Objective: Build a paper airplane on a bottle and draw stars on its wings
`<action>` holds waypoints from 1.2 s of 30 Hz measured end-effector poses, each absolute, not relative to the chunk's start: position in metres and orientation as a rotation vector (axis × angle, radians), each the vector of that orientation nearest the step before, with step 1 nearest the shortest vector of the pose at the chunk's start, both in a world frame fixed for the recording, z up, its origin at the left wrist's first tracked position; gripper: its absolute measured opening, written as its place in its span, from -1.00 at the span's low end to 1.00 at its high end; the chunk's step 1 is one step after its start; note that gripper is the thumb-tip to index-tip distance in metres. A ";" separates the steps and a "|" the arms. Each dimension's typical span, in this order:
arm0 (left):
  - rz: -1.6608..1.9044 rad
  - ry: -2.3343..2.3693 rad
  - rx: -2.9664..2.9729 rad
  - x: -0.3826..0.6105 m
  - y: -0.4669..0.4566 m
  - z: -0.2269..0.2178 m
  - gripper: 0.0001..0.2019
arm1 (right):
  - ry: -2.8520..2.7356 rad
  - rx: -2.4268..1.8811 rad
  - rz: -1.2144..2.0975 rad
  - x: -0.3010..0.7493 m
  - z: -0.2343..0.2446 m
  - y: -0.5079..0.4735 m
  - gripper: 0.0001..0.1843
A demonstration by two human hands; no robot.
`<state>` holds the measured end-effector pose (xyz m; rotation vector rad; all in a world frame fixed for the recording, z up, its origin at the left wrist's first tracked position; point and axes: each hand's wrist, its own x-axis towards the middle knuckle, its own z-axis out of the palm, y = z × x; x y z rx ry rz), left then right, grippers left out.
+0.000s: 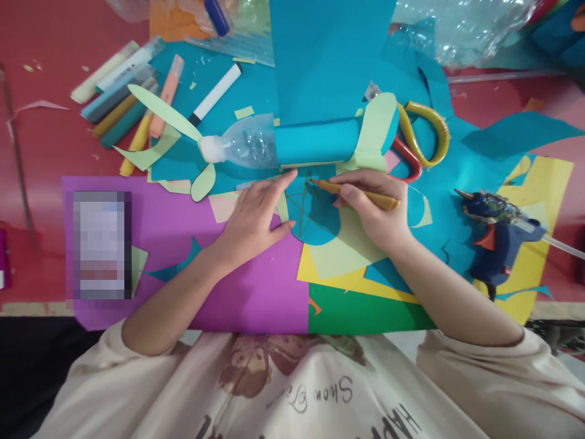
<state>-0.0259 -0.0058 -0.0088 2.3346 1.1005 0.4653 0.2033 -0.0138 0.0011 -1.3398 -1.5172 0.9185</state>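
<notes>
Right hand (372, 204) grasps ochre marker (381, 199) — long axis crosswise, tip pointing left; left hand (258, 213) flat, unclenched.

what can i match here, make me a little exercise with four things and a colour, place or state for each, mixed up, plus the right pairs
Column one:
1. right hand
2. bottle
3. scissors
4. glue gun

Column two:
a. red and yellow handles
b. dark blue, with an orange trigger
c. holding a brownish-yellow pen
d. clear, with blue paper around part of it

Right pairs: 1-c, 2-d, 3-a, 4-b
</notes>
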 end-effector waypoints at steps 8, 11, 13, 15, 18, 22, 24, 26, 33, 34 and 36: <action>0.452 1.109 2.337 -0.025 -0.006 -0.007 -0.30 | -1.505 -1.349 0.903 0.200 0.000 -0.014 -0.72; 0.452 1.109 2.338 -0.025 -0.006 -0.007 -0.30 | -1.516 -1.374 0.902 0.200 0.000 -0.014 -0.73; 0.457 1.104 2.331 -0.025 -0.005 -0.007 -0.30 | -1.527 -1.376 0.903 0.200 0.000 -0.014 -0.76; 0.461 1.102 2.324 -0.026 -0.005 -0.008 -0.30 | -1.541 -1.378 0.904 0.201 0.001 -0.014 -0.79; 0.451 1.109 2.314 -0.026 -0.005 -0.007 -0.31 | -1.566 -1.384 0.914 0.202 0.002 -0.013 -0.81; 0.434 1.114 2.313 -0.025 -0.005 -0.006 -0.30 | -1.573 -1.372 0.938 0.202 0.005 -0.012 -0.83; 0.439 1.112 2.314 -0.025 -0.005 -0.006 -0.30 | -1.576 -1.392 0.949 0.203 0.006 -0.011 -0.82; 0.438 1.114 2.312 -0.025 -0.005 -0.006 -0.29 | -1.590 -1.422 0.958 0.203 0.008 -0.011 -0.80; 0.437 1.122 2.296 -0.025 -0.005 -0.007 -0.30 | -1.564 -1.444 0.963 0.205 0.007 -0.011 -0.77; 0.438 1.120 2.298 -0.025 -0.005 -0.007 -0.30 | -1.541 -1.437 0.966 0.204 0.006 -0.012 -0.76; 0.430 1.121 2.302 -0.025 -0.005 -0.007 -0.29 | -1.495 -1.408 0.961 0.203 0.004 -0.013 -0.76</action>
